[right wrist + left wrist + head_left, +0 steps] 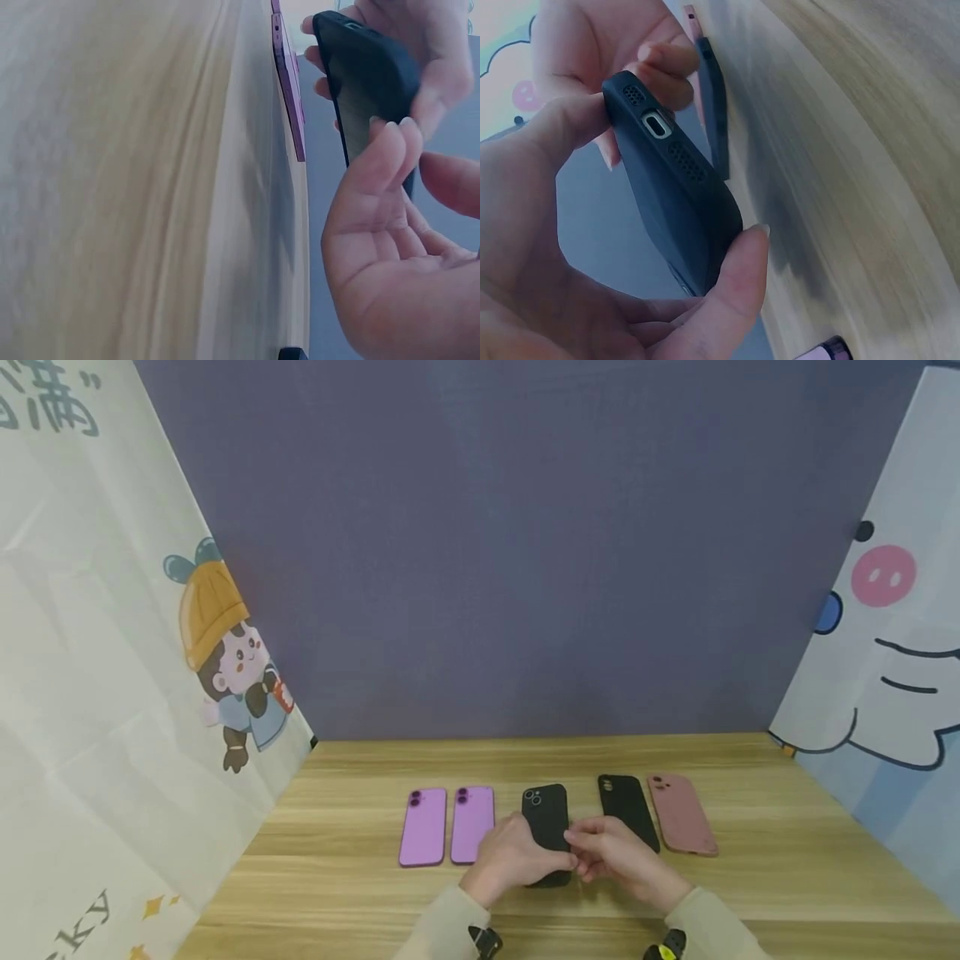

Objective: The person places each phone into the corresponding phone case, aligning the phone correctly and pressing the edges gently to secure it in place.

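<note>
A black phone in a black case (547,817) is held above the wooden table, its camera side facing up in the head view. My left hand (512,857) grips it across its lower part, thumb on one edge and fingers on the other; the port end (658,126) faces the left wrist camera. My right hand (617,857) touches the phone's right edge with its fingertips, the fingers bent. In the right wrist view, the fingertips of the right hand (397,225) lie against the edge of the black phone (367,67).
Two purple phones (423,827) (472,823) lie left of the hands. Another black phone or case (628,808) and a pink one (682,814) lie to the right. Behind the wooden table (337,893) stands a dark blue-grey panel (487,552), with printed cloths at both sides.
</note>
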Available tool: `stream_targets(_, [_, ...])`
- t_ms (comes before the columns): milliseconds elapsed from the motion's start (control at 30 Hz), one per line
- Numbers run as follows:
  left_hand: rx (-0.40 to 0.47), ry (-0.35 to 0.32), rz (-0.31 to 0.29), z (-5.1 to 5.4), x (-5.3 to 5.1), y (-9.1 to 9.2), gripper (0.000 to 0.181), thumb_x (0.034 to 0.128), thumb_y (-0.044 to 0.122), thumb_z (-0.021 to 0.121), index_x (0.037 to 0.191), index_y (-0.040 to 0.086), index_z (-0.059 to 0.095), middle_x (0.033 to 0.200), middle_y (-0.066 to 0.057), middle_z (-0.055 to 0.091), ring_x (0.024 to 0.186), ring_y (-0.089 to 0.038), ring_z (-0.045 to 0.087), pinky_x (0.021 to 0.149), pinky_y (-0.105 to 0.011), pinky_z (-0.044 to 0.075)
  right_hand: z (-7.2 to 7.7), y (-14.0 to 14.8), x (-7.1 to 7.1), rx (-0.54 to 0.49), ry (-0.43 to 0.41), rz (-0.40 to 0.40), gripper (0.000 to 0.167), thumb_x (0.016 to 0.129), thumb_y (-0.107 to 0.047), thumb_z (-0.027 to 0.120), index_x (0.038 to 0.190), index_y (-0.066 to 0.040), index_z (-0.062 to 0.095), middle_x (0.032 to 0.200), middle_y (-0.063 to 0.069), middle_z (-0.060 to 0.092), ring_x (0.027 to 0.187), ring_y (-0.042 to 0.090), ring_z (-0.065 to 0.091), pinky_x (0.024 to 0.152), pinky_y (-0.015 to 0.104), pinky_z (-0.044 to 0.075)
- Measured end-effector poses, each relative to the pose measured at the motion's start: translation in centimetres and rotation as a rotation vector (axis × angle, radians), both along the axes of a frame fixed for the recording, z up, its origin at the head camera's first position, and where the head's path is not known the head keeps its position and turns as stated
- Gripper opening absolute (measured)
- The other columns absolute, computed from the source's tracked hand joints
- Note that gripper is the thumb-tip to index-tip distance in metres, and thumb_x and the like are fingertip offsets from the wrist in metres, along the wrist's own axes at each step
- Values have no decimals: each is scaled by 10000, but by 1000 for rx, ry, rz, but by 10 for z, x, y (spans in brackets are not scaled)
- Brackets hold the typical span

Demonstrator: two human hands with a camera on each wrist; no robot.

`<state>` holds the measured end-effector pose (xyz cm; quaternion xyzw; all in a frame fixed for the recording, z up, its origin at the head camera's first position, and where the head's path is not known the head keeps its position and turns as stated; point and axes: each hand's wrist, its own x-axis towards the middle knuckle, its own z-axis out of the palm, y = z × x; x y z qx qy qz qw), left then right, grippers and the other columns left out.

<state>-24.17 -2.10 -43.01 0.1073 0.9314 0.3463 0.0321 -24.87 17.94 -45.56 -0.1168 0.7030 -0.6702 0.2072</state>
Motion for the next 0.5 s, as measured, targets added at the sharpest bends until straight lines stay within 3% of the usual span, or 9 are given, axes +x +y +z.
stream_targets(133, [6, 4, 16, -6, -5, -2, 748, 650, 557, 880, 1004, -59, 648, 812, -83, 621, 646, -203, 552, 520, -347, 467, 0, 4, 1, 2, 14, -29, 280, 1027, -228, 604, 1035, 42, 677, 836, 56, 690, 645, 98, 587, 606, 276, 556])
stream_targets(267, [35, 68, 58, -11, -15, -4, 506, 705, 299, 863, 962, -71, 633, 797, -106, 602, 611, -216, 572, 505, -344, 507, 0, 8, 2, 4, 33, -65, 343, 1028, -205, 602, 1163, 109, 632, 883, 72, 710, 651, 96, 592, 599, 265, 558])
stream_targets(367, [36, 121, 72, -10, -21, -3, 227, 677, 52, 764, 825, -55, 629, 728, -103, 581, 548, -222, 569, 453, -318, 503, 1, 9, 1, 9, 29, -86, 334, 1031, -193, 596, 1165, 111, 634, 871, 64, 708, 654, 98, 594, 597, 263, 556])
stream_targets(500, [48, 104, 97, -7, -22, 1, 106, 660, -55, 667, 752, -60, 616, 664, -118, 572, 440, -180, 554, 369, -278, 475, 4, 8, 1, 6, 15, -92, 349, 1023, -209, 613, 1176, 104, 637, 871, 57, 712, 669, 101, 606, 611, 266, 561])
